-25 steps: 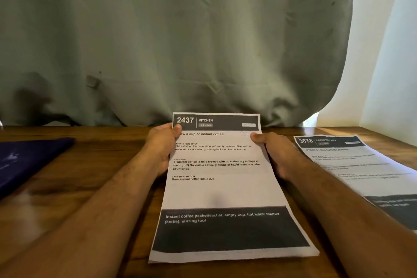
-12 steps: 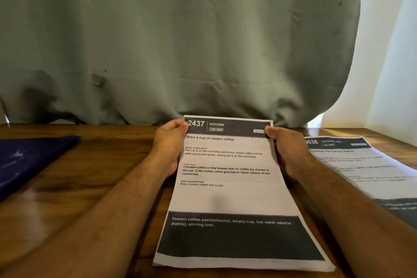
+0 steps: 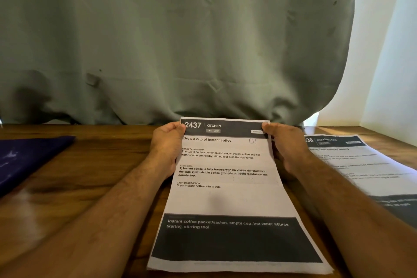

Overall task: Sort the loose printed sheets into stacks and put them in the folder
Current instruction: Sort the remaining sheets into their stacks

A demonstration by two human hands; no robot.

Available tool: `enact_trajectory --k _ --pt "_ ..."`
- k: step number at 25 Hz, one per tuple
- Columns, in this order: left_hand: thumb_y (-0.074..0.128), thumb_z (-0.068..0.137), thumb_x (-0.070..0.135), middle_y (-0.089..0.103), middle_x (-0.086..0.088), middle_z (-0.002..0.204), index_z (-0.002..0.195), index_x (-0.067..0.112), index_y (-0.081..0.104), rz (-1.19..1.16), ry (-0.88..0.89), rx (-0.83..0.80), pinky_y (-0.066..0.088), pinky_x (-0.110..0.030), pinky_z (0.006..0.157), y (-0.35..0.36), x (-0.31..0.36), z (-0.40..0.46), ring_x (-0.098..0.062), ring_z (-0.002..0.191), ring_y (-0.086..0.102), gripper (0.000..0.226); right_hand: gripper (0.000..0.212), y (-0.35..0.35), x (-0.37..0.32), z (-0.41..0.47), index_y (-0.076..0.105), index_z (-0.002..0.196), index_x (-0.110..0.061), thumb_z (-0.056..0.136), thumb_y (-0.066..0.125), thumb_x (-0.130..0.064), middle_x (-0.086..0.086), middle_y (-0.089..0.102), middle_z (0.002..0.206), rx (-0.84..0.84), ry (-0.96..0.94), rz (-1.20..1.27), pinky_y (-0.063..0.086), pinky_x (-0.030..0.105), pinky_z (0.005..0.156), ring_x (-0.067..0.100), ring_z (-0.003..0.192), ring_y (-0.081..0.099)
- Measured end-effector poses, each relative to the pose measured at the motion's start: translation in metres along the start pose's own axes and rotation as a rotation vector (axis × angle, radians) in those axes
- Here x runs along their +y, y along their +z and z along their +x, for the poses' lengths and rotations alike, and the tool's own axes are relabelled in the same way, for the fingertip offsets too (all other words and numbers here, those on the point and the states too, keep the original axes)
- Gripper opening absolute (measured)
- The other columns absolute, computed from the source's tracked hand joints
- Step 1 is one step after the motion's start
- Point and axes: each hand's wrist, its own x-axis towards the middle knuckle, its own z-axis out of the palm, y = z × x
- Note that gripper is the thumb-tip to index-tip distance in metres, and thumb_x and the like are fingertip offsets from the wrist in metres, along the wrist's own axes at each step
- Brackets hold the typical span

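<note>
While both hands, left hand and right hand, are pinching the kitchen sheet by its top corners, sorting is looking barely begun, with a dressing-table sheet lying at 3 o'clock and the dark folder waiting at 9 o'clock on the tabletop.

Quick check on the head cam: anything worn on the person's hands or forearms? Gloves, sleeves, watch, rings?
Nothing worn that shows. The left hand and right hand are bare, with no gloves, and no rings on the parts of the fingers in view. Both forearms are bare down to the frame's lower edge: no sleeves, watch, bands, markers or cables. Fine hair shows on both forearms.
</note>
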Motion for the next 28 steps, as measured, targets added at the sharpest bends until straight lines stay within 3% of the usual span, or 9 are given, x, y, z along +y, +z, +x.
enact_trajectory --k 4,7,9,13,19,23,28 --pt "0.053 0.104 0.016 0.076 -0.008 0.069 0.096 0.009 0.066 0.062 -0.015 0.008 0.056 -0.030 0.046 -0.002 -0.002 -0.001 -0.022 0.058 0.074 0.016 0.013 -0.023 -0.004 0.011 0.076 0.083 -0.022 0.089 0.065 -0.023 0.005 0.076 0.087 0.064 -0.230 -0.442 0.060 0.044 0.076 0.023 0.074 0.071" --pt "0.056 0.103 0.018 0.076 -0.009 0.072 0.093 0.010 0.064 0.114 -0.052 0.018 0.057 -0.031 0.047 -0.001 -0.007 -0.001 -0.023 0.059 0.075 0.015 0.016 -0.038 -0.002 0.014 0.077 0.097 -0.027 0.088 0.065 -0.021 0.003 0.072 0.106 0.106 -0.305 -0.942 0.051 0.034 0.083 0.021 0.083 0.059" --pt "0.056 0.102 0.019 0.077 -0.010 0.074 0.093 0.012 0.064 0.162 -0.073 0.018 0.058 -0.032 0.050 0.001 -0.011 -0.001 -0.025 0.062 0.076 0.014 0.023 -0.041 -0.001 0.014 0.075 0.106 -0.028 0.087 0.066 -0.021 0.004 0.069 0.115 0.078 -0.298 -1.083 0.050 0.037 0.087 0.025 0.093 0.060" --pt "0.057 0.102 0.020 0.077 -0.013 0.082 0.097 0.013 0.064 0.231 -0.092 0.008 0.059 -0.032 0.053 0.006 -0.017 -0.001 -0.025 0.064 0.076 0.011 0.034 -0.042 0.000 0.011 0.066 0.123 -0.022 0.089 0.066 -0.024 0.009 0.066 0.120 0.031 -0.261 -1.208 0.050 0.041 0.093 0.029 0.105 0.061" --pt "0.055 0.103 0.021 0.077 -0.012 0.084 0.098 0.012 0.064 0.261 -0.081 -0.001 0.059 -0.031 0.053 0.006 -0.017 -0.003 -0.024 0.065 0.076 0.013 0.023 -0.041 0.004 0.010 0.070 0.108 -0.012 0.089 0.063 -0.022 0.012 0.067 0.108 -0.021 -0.222 -1.330 0.054 0.042 0.089 0.027 0.090 0.060" --pt "0.054 0.103 0.019 0.077 -0.011 0.081 0.096 0.012 0.065 0.273 -0.067 0.007 0.058 -0.031 0.051 0.006 -0.017 -0.003 -0.023 0.064 0.076 0.015 0.023 -0.040 0.002 0.007 0.071 0.109 -0.023 0.088 0.065 -0.021 0.009 0.067 0.114 0.016 -0.339 -1.224 0.053 0.040 0.091 0.028 0.100 0.061" --pt "0.054 0.103 0.019 0.077 -0.008 0.075 0.094 0.012 0.066 0.300 -0.056 0.007 0.059 -0.032 0.052 0.006 -0.020 0.000 -0.023 0.063 0.076 0.016 0.028 -0.040 0.009 0.009 0.066 0.107 -0.014 0.088 0.065 -0.035 0.013 0.067 0.111 0.033 -0.291 -1.308 0.051 0.040 0.086 0.033 0.102 0.060"
